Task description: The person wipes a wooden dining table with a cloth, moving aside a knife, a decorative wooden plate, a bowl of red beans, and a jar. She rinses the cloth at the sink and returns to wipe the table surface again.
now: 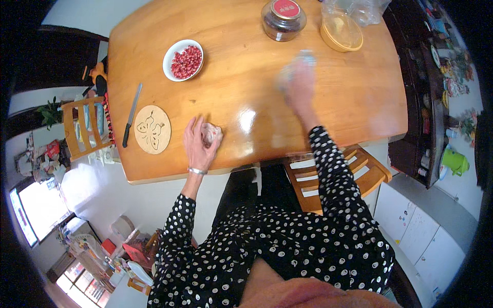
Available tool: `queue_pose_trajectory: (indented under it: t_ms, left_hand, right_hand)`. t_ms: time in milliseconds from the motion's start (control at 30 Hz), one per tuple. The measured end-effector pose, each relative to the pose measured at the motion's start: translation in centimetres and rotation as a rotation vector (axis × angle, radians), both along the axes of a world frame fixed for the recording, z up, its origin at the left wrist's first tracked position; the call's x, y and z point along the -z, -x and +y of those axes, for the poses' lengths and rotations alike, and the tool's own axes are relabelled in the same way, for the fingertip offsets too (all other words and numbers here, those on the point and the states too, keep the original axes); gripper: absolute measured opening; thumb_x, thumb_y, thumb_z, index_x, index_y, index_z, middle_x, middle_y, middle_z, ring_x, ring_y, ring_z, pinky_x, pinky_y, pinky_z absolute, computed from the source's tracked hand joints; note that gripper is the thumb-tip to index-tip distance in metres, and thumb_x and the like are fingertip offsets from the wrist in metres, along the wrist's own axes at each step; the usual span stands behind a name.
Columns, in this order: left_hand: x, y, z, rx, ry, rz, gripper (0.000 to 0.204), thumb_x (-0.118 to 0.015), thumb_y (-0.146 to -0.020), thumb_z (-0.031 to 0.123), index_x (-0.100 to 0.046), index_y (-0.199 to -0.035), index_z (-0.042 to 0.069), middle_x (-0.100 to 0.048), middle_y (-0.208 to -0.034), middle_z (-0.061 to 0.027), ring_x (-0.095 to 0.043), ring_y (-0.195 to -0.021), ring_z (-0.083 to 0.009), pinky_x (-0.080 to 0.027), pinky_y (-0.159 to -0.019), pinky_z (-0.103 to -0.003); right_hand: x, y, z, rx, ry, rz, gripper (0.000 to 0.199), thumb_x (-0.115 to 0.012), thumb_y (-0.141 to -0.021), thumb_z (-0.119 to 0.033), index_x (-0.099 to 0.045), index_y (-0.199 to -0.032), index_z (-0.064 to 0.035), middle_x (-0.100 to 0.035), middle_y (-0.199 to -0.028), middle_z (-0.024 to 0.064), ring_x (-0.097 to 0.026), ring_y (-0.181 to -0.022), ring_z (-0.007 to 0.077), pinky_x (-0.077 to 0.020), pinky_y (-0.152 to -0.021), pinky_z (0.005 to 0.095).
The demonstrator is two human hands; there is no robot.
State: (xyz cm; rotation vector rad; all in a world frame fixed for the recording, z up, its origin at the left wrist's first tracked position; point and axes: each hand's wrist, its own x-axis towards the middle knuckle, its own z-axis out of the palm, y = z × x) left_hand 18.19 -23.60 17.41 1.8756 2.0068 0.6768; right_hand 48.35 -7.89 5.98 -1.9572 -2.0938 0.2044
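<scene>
My left hand, with a bracelet at the wrist, rests near the front edge of the wooden table. Its thumb and fingers curl around a crumpled whitish wad with reddish spots, perhaps tissue or thin plastic. Farther out to the right, my right hand presses a pale cloth on the tabletop; hand and cloth are smeared by motion. Left of my left hand lie a round wooden board with a cut-out pattern and a knife with a black handle.
A white bowl of red pomegranate seeds stands at the far left. Toward the back right are a dark glass jar with a red lid, a yellow plastic basket and clear plastic bags. A wooden chair touches the front edge.
</scene>
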Motion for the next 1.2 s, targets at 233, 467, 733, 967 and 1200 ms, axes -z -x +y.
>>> queue_pose_trajectory:
  t_ms: [233, 467, 733, 967, 1200]
  left_hand:
    - [-0.5, -0.3, 10.5, 0.181, -0.219, -0.196, 0.063, -0.073, -0.079, 0.014, -0.046, -0.134, -0.002, -0.049, -0.132, -0.0230, -0.047, -0.123, -0.0376, -0.038, -0.105, -0.043]
    - [-0.4, 0.7, 10.4, 0.239, -0.040, -0.182, 0.056, -0.073, -0.081, 0.017, -0.051, -0.130, 0.002, -0.051, -0.132, -0.0183, -0.047, -0.125, -0.0341, -0.037, -0.107, -0.042]
    - [2.3, -10.3, 17.8, 0.425, 0.144, -0.495, 0.045, -0.069, -0.082, 0.017, -0.056, -0.122, 0.001, -0.060, -0.115, -0.0179, -0.061, -0.103, -0.0298, -0.049, -0.089, -0.039]
    - [7.8, -25.4, 30.6, 0.335, 0.371, -0.740, 0.047, -0.054, -0.097, 0.017, -0.041, -0.137, -0.005, -0.063, -0.096, -0.0103, -0.064, -0.081, -0.0160, -0.055, -0.069, -0.029]
    - [7.5, -32.2, 33.8, 0.069, 0.432, -0.990, 0.058, -0.049, -0.097, 0.021, -0.025, -0.144, -0.003, -0.067, -0.078, -0.0143, -0.066, -0.061, -0.0196, -0.055, -0.051, -0.031]
  right_hand:
    - [-3.5, 3.7, -2.4, -0.463, 0.262, 0.213, 0.063, -0.061, -0.084, -0.032, -0.045, -0.139, -0.0054, -0.044, -0.143, 0.0170, -0.039, -0.133, 0.0349, -0.0284, -0.111, 0.0507]
    - [-1.0, -4.9, -3.3, 0.264, -0.132, -0.080, 0.069, -0.055, -0.091, -0.036, -0.031, -0.148, -0.0039, -0.030, -0.153, 0.0183, -0.025, -0.143, 0.0333, -0.0149, -0.117, 0.0494]
    - [-0.2, -11.2, -0.5, 0.129, -0.081, -0.044, 0.071, -0.054, -0.093, -0.040, -0.028, -0.149, -0.0048, -0.029, -0.154, 0.0161, -0.023, -0.144, 0.0317, -0.0151, -0.118, 0.0489]
    - [-1.3, -10.0, -3.2, 0.123, 0.034, -0.119, 0.070, -0.055, -0.093, -0.040, -0.031, -0.148, -0.0054, -0.029, -0.155, 0.0140, -0.023, -0.145, 0.0302, -0.0148, -0.117, 0.0481]
    - [-1.2, -18.5, -1.4, 0.361, 0.008, -0.293, 0.075, -0.058, -0.090, -0.045, -0.031, -0.149, -0.0080, -0.028, -0.156, 0.0111, -0.023, -0.145, 0.0279, -0.0133, -0.118, 0.0484]
